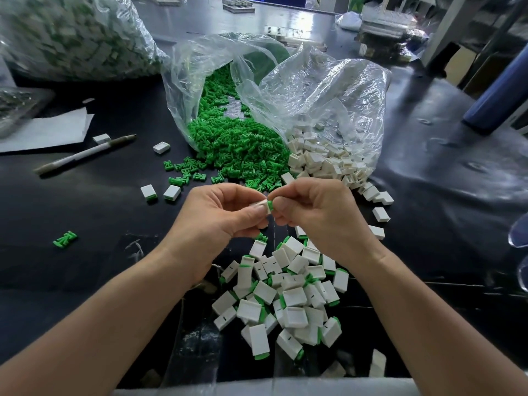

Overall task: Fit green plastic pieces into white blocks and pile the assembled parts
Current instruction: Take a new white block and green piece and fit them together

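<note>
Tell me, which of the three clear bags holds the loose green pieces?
The middle bag: green pieces spill from its mouth. The right bag spills white blocks; the far-left bag holds white-and-green parts.

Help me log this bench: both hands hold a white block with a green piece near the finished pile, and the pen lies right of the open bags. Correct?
No. The head view shows the pen left of the open bags, not right. The rest holds: left hand and right hand hold the white block with its green piece near the finished pile.
</note>
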The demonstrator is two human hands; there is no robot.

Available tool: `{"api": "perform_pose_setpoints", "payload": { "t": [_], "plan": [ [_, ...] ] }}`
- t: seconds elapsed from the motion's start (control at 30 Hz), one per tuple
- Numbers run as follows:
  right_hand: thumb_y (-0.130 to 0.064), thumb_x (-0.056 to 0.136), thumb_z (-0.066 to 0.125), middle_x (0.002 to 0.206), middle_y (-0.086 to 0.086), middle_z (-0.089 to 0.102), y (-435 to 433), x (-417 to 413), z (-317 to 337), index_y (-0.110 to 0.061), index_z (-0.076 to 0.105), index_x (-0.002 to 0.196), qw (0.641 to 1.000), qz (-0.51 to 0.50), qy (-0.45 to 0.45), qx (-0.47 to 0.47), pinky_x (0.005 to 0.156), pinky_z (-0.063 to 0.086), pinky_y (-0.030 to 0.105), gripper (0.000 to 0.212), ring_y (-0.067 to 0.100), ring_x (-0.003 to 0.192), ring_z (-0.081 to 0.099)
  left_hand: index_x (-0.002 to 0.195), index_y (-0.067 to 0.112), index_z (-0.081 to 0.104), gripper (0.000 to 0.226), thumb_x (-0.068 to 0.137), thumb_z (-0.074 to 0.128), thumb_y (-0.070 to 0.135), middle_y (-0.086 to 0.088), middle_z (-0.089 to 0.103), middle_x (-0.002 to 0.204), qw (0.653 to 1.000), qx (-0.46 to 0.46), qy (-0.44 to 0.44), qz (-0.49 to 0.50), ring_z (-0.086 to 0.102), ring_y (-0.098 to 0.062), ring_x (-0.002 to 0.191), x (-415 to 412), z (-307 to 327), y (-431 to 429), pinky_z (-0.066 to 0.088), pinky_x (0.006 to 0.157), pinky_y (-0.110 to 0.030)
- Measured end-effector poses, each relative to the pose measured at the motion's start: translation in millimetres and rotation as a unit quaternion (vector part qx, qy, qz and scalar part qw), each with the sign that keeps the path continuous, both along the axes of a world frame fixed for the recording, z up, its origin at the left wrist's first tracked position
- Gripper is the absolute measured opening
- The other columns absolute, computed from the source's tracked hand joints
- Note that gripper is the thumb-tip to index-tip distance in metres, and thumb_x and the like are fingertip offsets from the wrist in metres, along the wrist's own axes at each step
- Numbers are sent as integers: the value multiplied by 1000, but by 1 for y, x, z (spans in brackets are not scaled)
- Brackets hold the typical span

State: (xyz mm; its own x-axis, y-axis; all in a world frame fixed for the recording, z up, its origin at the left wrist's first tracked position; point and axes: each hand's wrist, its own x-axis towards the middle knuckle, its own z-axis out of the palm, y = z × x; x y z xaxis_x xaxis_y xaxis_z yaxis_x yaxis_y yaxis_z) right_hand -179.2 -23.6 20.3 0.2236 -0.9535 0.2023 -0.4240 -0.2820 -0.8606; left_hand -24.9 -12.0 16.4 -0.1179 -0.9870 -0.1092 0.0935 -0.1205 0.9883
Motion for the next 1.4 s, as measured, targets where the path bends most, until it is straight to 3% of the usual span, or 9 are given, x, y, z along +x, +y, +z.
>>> {"api": "perform_pose_setpoints", "payload": {
  "t": [0.1,0.2,0.37,0.6,0.83,0.97,1.17,1.27,1.4],
  "plan": [
    [-6,83,65,73,5,69,0,0,0,-19,68,83,1000,12,-7,20,69,57,31,13,15,66,66,75,11,69,12,62,69,12,-4,70,62,1000,-6,-16,-2,66,-10,57,0,0,0,55,55,-19],
    [-7,84,63,67,2,67,0,-1,1,-21,66,79,998,26,-27,54,59,52,20,15,10,61,64,75,11,69,17,59,69,16,-4,70,63,1000,-13,-19,-1,65,-10,56,0,0,0,55,55,-19],
    [-16,85,63,64,-1,65,0,-2,0,-23,61,71,997,30,39,65,66,56,33,16,16,61,64,75,10,69,10,65,69,10,-4,69,61,1000,-14,-26,-6,65,-9,56,-1,1,1,53,52,-18],
    [-9,82,65,69,6,68,3,0,3,-15,65,78,994,18,-72,80,61,53,21,7,12,62,63,77,8,68,19,60,68,15,-3,69,60,1000,-23,-17,-5,64,-9,54,1,5,1,52,51,-17],
    [-5,85,61,72,9,67,3,-1,4,-17,67,81,996,28,-58,69,64,52,22,14,10,62,60,76,8,67,12,64,69,10,-3,69,60,1000,-19,-16,-2,65,-9,54,1,5,1,53,52,-18],
    [-13,87,60,66,2,64,2,0,1,-21,62,73,998,15,1,63,66,54,32,16,13,61,60,76,8,67,8,70,68,4,-3,69,60,1000,-16,-19,-2,65,-9,54,0,5,1,53,51,-17],
    [-18,89,58,63,-2,63,2,-1,1,-19,61,71,997,21,28,74,65,52,30,18,9,58,58,77,8,68,7,71,68,5,-3,69,60,1000,-12,-24,-3,64,-8,54,0,5,1,52,50,-17],
    [-20,90,56,61,-3,62,2,-1,1,-14,61,69,996,24,33,73,67,52,36,22,11,58,57,77,7,68,10,67,68,7,-3,69,60,1000,-13,-21,-5,64,-8,53,1,5,1,52,50,-17],
    [-16,92,53,62,-3,57,3,-1,2,-21,53,65,996,53,60,50,69,51,46,27,18,63,54,77,7,68,14,63,69,11,-3,69,60,1000,-12,-23,-17,63,-9,53,2,7,2,51,50,-17]
  ]
}}
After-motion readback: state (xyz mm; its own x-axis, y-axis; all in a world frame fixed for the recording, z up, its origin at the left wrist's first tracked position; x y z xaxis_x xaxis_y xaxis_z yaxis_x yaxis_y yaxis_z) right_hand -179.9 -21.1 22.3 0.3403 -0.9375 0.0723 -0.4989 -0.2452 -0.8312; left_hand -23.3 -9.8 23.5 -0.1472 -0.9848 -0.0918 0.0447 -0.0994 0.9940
